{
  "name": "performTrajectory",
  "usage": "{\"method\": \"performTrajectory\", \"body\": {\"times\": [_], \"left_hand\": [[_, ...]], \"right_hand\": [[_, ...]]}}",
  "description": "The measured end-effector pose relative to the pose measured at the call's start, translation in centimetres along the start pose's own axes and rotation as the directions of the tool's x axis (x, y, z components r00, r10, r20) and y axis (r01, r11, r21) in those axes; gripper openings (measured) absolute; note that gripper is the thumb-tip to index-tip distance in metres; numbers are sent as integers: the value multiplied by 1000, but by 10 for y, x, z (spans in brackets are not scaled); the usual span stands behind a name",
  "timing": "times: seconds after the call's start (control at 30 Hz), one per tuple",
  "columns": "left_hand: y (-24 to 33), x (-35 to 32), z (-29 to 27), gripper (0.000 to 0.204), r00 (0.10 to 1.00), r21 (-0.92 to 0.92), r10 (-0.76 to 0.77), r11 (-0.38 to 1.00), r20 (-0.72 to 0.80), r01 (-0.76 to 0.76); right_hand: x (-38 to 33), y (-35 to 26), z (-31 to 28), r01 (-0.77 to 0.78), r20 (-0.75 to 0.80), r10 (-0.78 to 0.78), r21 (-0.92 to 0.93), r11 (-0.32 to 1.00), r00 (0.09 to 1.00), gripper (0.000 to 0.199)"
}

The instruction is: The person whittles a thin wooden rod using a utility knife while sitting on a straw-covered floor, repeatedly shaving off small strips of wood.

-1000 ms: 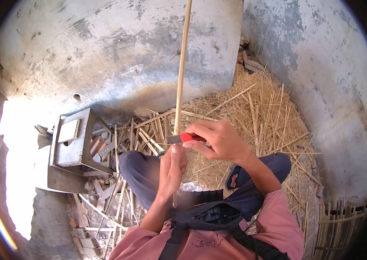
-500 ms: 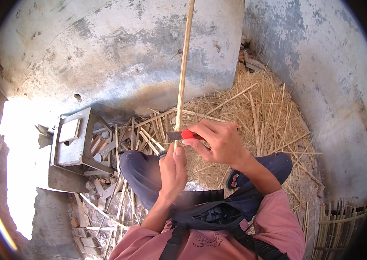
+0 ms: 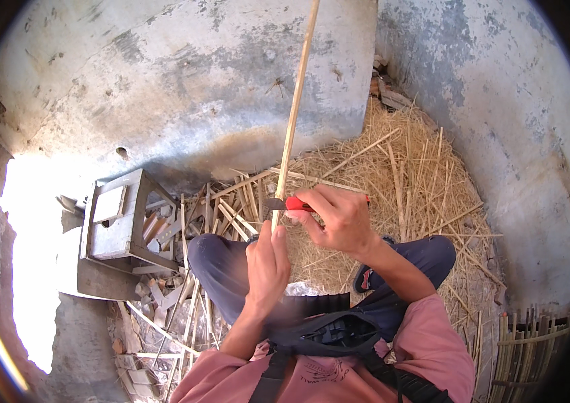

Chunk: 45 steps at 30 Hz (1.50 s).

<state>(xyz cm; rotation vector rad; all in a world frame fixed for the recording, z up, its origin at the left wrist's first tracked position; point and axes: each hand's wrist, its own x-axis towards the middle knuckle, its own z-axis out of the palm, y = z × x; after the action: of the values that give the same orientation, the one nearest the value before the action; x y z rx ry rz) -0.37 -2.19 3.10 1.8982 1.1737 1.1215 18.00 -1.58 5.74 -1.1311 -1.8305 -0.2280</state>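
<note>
A long, pale bamboo strip [image 3: 292, 127] rises from my lap past the top of the view, leaning slightly right. My left hand [image 3: 268, 260] is closed round its lower end, thumb lying along it. In my right hand [image 3: 340, 220] is a red-handled knife [image 3: 294, 203], gripped with bent fingers. Its short, dark blade [image 3: 274, 203] lies across the strip just above my left thumb, touching it. Most of the knife's handle is hidden under my fingers.
Shavings and loose strips [image 3: 399, 181] spread over the floor ahead and right. An old wooden box frame [image 3: 115, 218] stands at the left amid rubble and sticks. A slatted bamboo piece [image 3: 527, 356] sits at the lower right. Worn plaster walls [image 3: 197, 74] close in around me.
The strip's upper end has swung to the right. The knife blade has tilted and moved up slightly along the strip; my left hand stays nearly in place.
</note>
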Motion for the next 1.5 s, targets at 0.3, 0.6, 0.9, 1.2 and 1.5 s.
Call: {"method": "performTrajectory", "body": {"times": [0.3,0.6,0.9,1.2,1.5], "left_hand": [[-30,-20,-19,28,989,183,-118,978,88,100],[-28,-4,-14,31,960,-268,-236,925,151,269],[5,1,-19,21,942,-562,-179,765,284,315],[19,-4,-20,21,979,-244,-54,964,197,102],[21,-7,-11,17,996,-50,38,998,82,-34]], "right_hand": [[8,126,-72,-607,-288,606,95,789,742,38],[27,41,-38,-319,154,280,410,854,948,29],[22,15,-26,-91,305,-35,389,917,952,28],[-1,5,-21,8,125,-36,221,975,992,28],[-5,-8,-24,21,28,-24,108,994,999,26]]}}
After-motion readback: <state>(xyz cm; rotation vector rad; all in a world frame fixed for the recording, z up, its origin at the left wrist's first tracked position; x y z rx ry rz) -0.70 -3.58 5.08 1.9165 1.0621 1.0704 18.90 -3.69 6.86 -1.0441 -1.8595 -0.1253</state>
